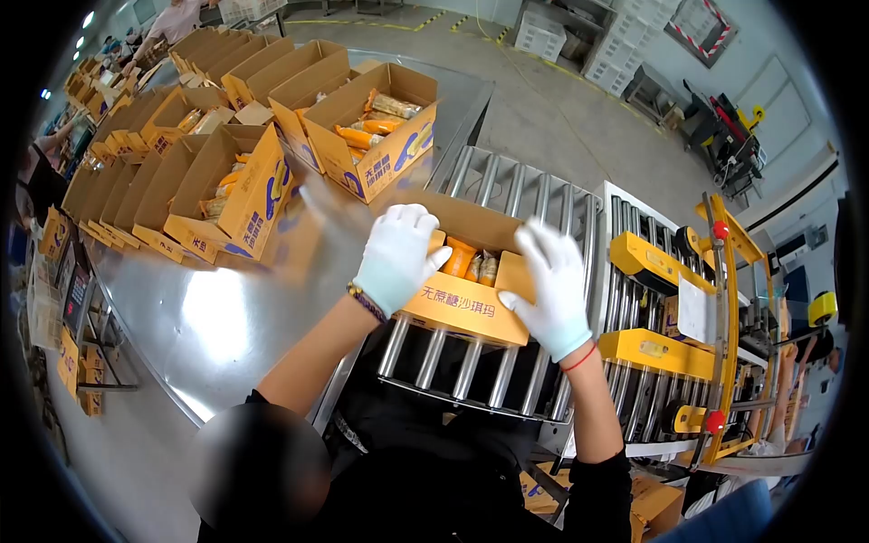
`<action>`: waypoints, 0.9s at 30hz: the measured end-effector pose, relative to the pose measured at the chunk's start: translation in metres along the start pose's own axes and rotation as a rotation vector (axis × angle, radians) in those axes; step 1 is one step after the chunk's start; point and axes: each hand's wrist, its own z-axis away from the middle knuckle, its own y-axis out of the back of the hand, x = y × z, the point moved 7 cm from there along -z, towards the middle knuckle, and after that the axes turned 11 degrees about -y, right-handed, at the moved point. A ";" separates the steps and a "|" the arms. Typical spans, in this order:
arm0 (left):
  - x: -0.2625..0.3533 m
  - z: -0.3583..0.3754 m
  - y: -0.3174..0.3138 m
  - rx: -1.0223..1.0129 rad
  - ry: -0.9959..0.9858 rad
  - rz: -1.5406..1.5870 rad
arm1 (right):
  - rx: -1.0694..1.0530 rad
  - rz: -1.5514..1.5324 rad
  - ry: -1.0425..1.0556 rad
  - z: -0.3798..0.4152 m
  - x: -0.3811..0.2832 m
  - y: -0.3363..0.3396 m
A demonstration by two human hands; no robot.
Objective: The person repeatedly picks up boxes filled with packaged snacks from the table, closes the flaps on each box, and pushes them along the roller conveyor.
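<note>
An open yellow-brown cardboard box (pixel 466 312) with Chinese print on its front sits on the metal rollers before me. Wrapped snacks (pixel 463 262) in orange and clear packaging lie inside it. My left hand (pixel 398 258), in a white glove, grips the box's left side, its thumb over the corner by the opening. At the right side is my white-gloved right hand (pixel 548 290), fingers stretched and apart and slightly blurred, thumb near the front panel. A folded-in flap (pixel 514 274) shows beside that thumb. The left hand's fingertips are partly hidden behind the box edge.
Several open filled boxes (pixel 371 136) crowd the steel table (pixel 217 317) at left. The roller conveyor (pixel 466 366) runs under my box. A yellow-framed sealing machine (pixel 665 353) stands close on the right. Other people work at the far left; a person's arm (pixel 786 389) shows far right.
</note>
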 end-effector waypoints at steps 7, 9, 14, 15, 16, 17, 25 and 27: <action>-0.048 0.077 -0.059 0.321 0.677 1.063 | -0.124 -0.041 -0.141 0.059 -0.014 -0.031; -0.041 0.057 -0.065 0.219 0.669 0.930 | -0.213 0.146 -0.171 0.070 0.011 -0.040; 0.055 -0.030 -0.113 0.432 0.514 0.523 | -0.098 0.342 -0.365 0.048 0.086 -0.018; 0.079 -0.039 -0.134 0.499 0.343 0.366 | -0.097 0.349 -0.396 0.041 0.093 -0.014; 0.089 -0.048 -0.176 0.232 0.332 0.694 | -0.099 0.354 -0.427 0.037 0.100 -0.011; 0.103 -0.052 -0.207 -0.054 0.310 1.009 | -0.093 0.355 -0.425 0.038 0.107 -0.016; -0.068 -0.087 0.012 0.229 0.171 -0.771 | 0.132 0.385 -0.379 0.071 0.155 -0.002; -0.142 -0.064 0.001 -0.106 0.348 -0.716 | 0.067 0.473 -0.388 0.069 0.164 -0.003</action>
